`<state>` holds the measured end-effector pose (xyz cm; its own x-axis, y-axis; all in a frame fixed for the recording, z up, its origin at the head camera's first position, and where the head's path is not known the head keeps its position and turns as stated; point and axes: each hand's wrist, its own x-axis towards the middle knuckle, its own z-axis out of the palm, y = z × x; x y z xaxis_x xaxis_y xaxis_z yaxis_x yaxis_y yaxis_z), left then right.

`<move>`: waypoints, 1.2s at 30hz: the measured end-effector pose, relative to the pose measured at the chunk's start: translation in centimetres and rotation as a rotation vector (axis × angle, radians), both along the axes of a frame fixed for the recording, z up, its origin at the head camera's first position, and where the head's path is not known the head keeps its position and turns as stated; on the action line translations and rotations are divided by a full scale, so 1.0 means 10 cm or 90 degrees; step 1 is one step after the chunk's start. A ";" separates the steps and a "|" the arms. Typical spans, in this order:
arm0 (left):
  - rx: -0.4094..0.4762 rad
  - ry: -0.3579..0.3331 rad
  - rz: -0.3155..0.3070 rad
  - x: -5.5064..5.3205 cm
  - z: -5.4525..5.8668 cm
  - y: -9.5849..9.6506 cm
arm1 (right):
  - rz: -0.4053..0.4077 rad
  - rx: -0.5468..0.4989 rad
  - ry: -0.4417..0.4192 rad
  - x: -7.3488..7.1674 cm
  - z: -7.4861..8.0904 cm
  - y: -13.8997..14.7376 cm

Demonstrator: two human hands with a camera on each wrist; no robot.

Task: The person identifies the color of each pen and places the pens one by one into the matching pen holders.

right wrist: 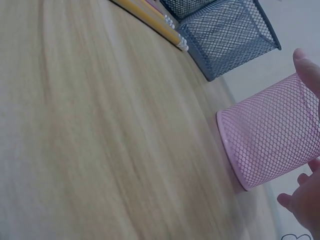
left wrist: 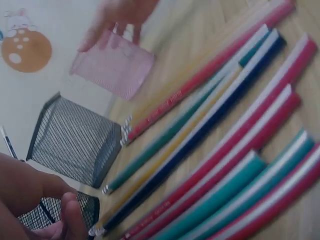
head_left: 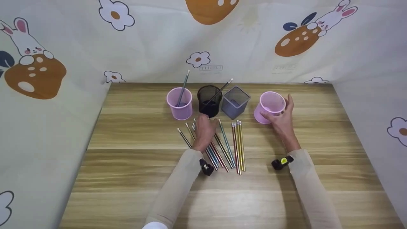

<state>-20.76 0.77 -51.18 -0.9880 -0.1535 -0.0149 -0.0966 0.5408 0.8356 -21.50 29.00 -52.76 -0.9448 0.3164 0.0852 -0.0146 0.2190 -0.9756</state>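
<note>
My right hand [head_left: 283, 124] holds a pink mesh pencil cup [right wrist: 270, 135] at the right, its thumb on the near side and its fingers round the far right side. My left hand [head_left: 206, 128] is over the eraser ends of several pencils [head_left: 224, 156], right in front of a round black mesh cup [head_left: 210, 109]. Its fingers are loosely bent, and no pencil shows between them in the left wrist view; the palm side is partly hidden. A dark pencil [head_left: 224, 87] leans in the black cup.
Another pink cup [head_left: 181, 113] stands at the left with a teal pencil [head_left: 183, 86] in it. Between the black cup and the held cup is a square grey mesh cup [head_left: 234, 108]. Red and yellow pencils [head_left: 239, 149] lie side by side on the wooden table [head_left: 127, 171]. A patterned backdrop [head_left: 152, 47] rises behind.
</note>
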 end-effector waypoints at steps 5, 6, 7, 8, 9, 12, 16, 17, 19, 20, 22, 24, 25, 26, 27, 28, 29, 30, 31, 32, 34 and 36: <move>-0.001 -0.042 -0.027 -0.07 -0.06 -0.06 | 0.011 -0.003 -0.005 -0.01 -0.09 -0.01; -0.003 -0.057 -0.028 -0.08 -0.07 -0.07 | 0.016 -0.003 -0.001 -0.01 -0.11 -0.02; -0.005 -0.074 -0.028 -0.09 -0.08 -0.08 | 0.021 -0.008 0.005 -0.01 -0.13 -0.02; -0.010 -0.089 -0.029 -0.10 -0.08 -0.09 | 0.027 -0.008 0.009 -0.01 -0.15 -0.01; -0.015 -0.100 -0.029 -0.11 -0.09 -0.10 | 0.034 -0.009 0.013 -0.02 -0.17 -0.01; -0.028 -0.110 -0.023 -0.16 -0.10 -0.13 | 0.053 -0.004 0.019 -0.02 -0.22 0.00; -0.066 -0.061 -0.005 -0.26 -0.24 -0.18 | 0.070 -0.012 0.002 -0.01 -0.24 0.00; -0.078 -0.043 0.003 -0.27 -0.24 -0.18 | 0.074 -0.018 0.000 0.00 -0.23 0.00; -0.098 -0.016 0.017 -0.27 -0.25 -0.17 | 0.079 -0.022 0.003 0.02 -0.17 -0.03; -0.098 -0.019 0.028 -0.26 -0.21 -0.16 | 0.080 -0.020 0.009 0.03 -0.13 -0.04; -0.092 -0.027 0.057 -0.22 -0.11 -0.12 | 0.084 -0.019 0.028 0.06 -0.06 -0.06; -0.075 -0.056 0.081 -0.22 -0.10 -0.09 | 0.083 -0.011 0.037 0.08 0.01 -0.08; -0.068 -0.075 0.093 -0.22 -0.10 -0.08 | 0.082 -0.011 0.039 0.08 0.03 -0.09; -0.061 -0.090 0.101 -0.23 -0.10 -0.07 | 0.081 -0.009 0.035 0.08 0.04 -0.09; -0.056 -0.103 0.105 -0.24 -0.10 -0.06 | 0.082 -0.010 0.028 0.09 0.05 -0.09; -0.054 -0.109 0.106 -0.25 -0.11 -0.06 | 0.081 -0.010 0.019 0.09 0.06 -0.09; -0.051 -0.114 0.104 -0.26 -0.11 -0.05 | 0.082 -0.012 0.010 0.09 0.06 -0.09; -0.043 -0.121 0.100 -0.25 -0.08 -0.05 | 0.083 -0.013 0.003 0.09 0.06 -0.08; -0.032 -0.123 0.094 -0.23 -0.03 -0.05 | 0.086 -0.016 -0.004 0.09 0.05 -0.08; -0.020 -0.126 0.088 -0.21 0.02 -0.05 | 0.089 -0.019 -0.008 0.08 0.05 -0.07; 0.008 -0.125 0.076 -0.16 0.16 -0.05 | 0.097 -0.023 -0.009 0.07 0.04 -0.06; 0.043 -0.121 0.062 -0.11 0.32 -0.03 | 0.106 -0.023 -0.008 0.06 0.04 -0.04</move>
